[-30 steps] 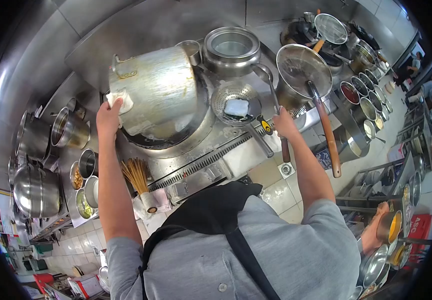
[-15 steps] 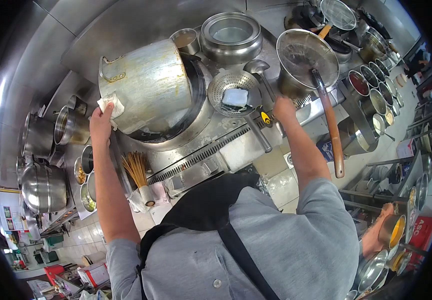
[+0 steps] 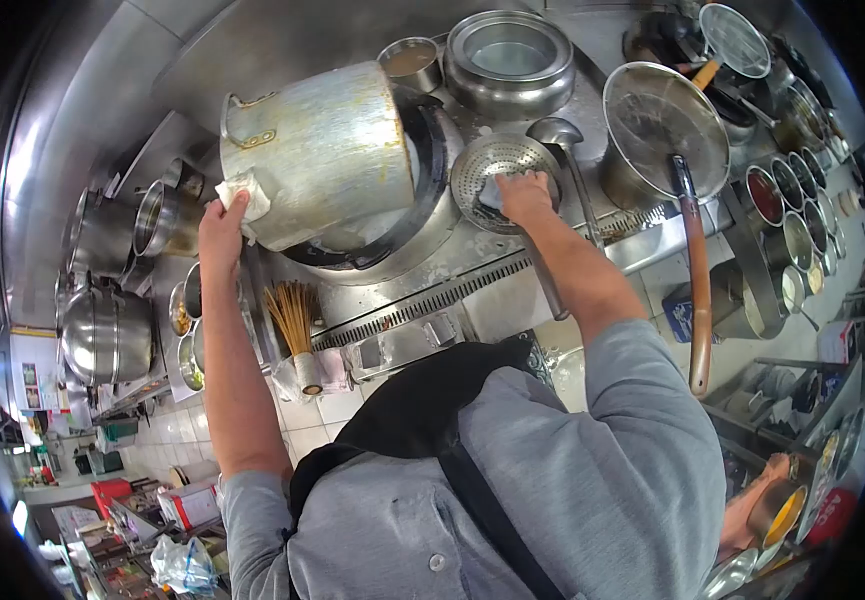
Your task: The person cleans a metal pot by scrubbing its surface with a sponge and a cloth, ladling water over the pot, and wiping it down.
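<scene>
A large, worn aluminium stockpot point(image 3: 322, 150) is tipped on its side over the wok burner. At its base edge on the left, my left hand point(image 3: 220, 232) grips a folded white cloth point(image 3: 246, 192) pressed against the metal. To the right of the burner lies a perforated strainer ladle point(image 3: 474, 165). Inside its bowl is a second white cloth point(image 3: 490, 193), and the fingers of my right hand point(image 3: 526, 194) are closed over it, partly hiding it. Beside that hand rests a steel ladle point(image 3: 555, 131), its handle pointing toward me.
A round steel pot of liquid point(image 3: 509, 60) and a smaller brown-filled pot point(image 3: 410, 62) stand behind. Right of the ladle, a fine-mesh strainer point(image 3: 664, 130) with a long wooden handle sits across a pot. A bundle of bamboo sticks point(image 3: 293, 315) stands at the front edge.
My right hand has moved left from beside the ladle handle onto the cloth in the strainer ladle. My left hand stays at the stockpot with its cloth. The view has shifted slightly.
</scene>
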Tool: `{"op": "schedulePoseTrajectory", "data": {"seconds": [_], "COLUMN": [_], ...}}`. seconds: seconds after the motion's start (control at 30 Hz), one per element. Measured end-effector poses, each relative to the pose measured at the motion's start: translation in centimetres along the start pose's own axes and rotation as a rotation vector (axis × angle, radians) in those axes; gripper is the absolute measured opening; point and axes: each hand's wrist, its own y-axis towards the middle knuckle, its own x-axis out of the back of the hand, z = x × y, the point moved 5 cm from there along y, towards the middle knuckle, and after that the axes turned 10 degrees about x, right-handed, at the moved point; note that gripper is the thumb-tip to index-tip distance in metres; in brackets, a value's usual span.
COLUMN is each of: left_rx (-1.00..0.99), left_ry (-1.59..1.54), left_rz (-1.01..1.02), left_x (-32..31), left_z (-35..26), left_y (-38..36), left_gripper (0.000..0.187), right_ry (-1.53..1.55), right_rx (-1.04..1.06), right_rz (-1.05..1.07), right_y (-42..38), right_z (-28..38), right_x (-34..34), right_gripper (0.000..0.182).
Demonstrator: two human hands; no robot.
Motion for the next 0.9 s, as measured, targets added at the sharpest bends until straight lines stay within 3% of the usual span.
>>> {"op": "schedulePoseTrajectory", "data": {"seconds": [0.13,0.23,0.27,0.37,0.47,0.6,0.9], "left_rx": [0.029,0.031,0.027,0.018,-0.001,0.016,0.003], "left_ry": [-0.023,-0.040,-0.045,-0.048,-0.013,0.013,0.012], "left_rz": [0.002,0.014,0.022,0.024,-0.013,-0.012,-0.064], "left_x": [-0.2,-0.4,-0.4,-0.4,-0.3,-0.3,-0.3], "left_z": [-0.7,-0.5,-0.4,-0.1,-0.2,-0.5,-0.1], "left_y": [-0.7,-0.6,-0.5,-0.1,-0.1,-0.4,-0.3], "left_gripper": [0.038,0.038,0.038,0.038,0.038,0.039,0.042], "right_ry": [0.505,1.194,1.251,1.086,0.452,0.106,-0.092], "right_rx": [-0.080,-0.082,-0.113,-0.033,-0.125,0.016,0.162], "right_rz": [0.125,-0.033,-0.097,-0.139,-0.065,-0.052,0.175], "right_y": [-1.1,0.1,0.5,1.8,-2.6,-1.3,0.2], "right_z": [-0.8,-4.5,-5.5,-7.9,-3.4,-0.3,1.1], "right_x": [4.4,3.1,2.5,1.5,7.3,2.5,1.3], "right_gripper": [0.064,0.068,0.071,0.067,0.061,0.053,0.068]}}
